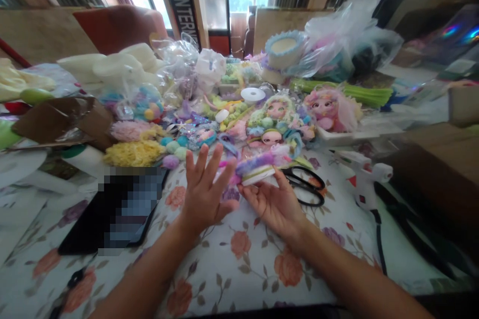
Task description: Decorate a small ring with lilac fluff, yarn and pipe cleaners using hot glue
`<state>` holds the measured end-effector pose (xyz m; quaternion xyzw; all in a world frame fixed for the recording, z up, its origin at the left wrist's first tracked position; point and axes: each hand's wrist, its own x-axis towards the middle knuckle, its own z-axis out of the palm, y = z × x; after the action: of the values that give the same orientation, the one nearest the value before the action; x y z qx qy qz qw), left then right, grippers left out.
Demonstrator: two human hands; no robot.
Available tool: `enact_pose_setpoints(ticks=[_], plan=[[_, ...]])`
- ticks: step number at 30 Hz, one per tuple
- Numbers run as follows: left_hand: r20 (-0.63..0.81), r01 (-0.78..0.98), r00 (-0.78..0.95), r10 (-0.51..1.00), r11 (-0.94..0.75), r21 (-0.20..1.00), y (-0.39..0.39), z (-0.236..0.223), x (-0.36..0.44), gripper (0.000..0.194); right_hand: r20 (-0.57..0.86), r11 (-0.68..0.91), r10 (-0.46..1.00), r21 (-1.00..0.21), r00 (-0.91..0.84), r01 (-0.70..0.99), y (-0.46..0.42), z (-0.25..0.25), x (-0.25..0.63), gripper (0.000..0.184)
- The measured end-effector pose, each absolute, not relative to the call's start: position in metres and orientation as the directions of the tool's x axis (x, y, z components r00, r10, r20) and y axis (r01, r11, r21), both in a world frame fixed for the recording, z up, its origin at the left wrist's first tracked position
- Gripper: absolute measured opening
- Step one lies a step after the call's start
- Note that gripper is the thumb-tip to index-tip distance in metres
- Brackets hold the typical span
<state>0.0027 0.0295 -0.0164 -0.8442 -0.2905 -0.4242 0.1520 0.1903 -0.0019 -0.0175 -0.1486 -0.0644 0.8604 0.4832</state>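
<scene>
My left hand (pixel 205 189) is raised over the tablecloth with its fingers spread, holding nothing. My right hand (pixel 275 204), palm turned up, grips a small white piece with a purple and pink fluffy strip (pixel 258 169) along its top; its exact kind is unclear. The spread left fingers are close beside the pink end of this piece. Just right of my right hand lies a pair of scissors (pixel 321 202) with black handles, its blades mostly hidden. Behind the held piece rest a doll face (pixel 272 138) and a doll with pale green hair (pixel 276 108).
A white glue gun (pixel 364 189) stands at the right with its cord trailing forward. On the left lie a dark tablet (pixel 84 227) with a blurred screen, yellow fluffy trim (pixel 132 153) and a cardboard box (pixel 63 122). A pink-haired doll (pixel 325 107) sits at the back right.
</scene>
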Motion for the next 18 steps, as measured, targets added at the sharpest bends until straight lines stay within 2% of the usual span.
enact_pose_setpoints(ticks=[3,8,13,18], plan=[[0.772,0.583,0.546,0.325,-0.81,-0.071,0.0303,-0.0175,0.0045,0.066,-0.186,-0.535,0.844,-0.234,-0.503,-0.812,-0.0015,-0.0162,0.1906,0.04],[0.759,0.649,0.474,0.447,-0.76,0.042,0.0332,-0.0201,0.0054,0.066,-0.21,-0.508,0.86,-0.27,-0.464,-0.818,-0.0004,-0.0167,0.192,0.047],[0.782,0.56,0.531,0.328,-0.828,-0.033,0.0316,-0.0213,0.0081,0.062,-0.192,-0.516,0.855,-0.227,-0.481,-0.826,0.0002,-0.0176,0.1916,0.04],[0.747,0.611,0.504,0.433,-0.79,0.046,0.0354,-0.0218,0.0045,0.066,-0.184,-0.52,0.854,-0.273,-0.486,-0.81,0.001,-0.018,0.1926,0.044]])
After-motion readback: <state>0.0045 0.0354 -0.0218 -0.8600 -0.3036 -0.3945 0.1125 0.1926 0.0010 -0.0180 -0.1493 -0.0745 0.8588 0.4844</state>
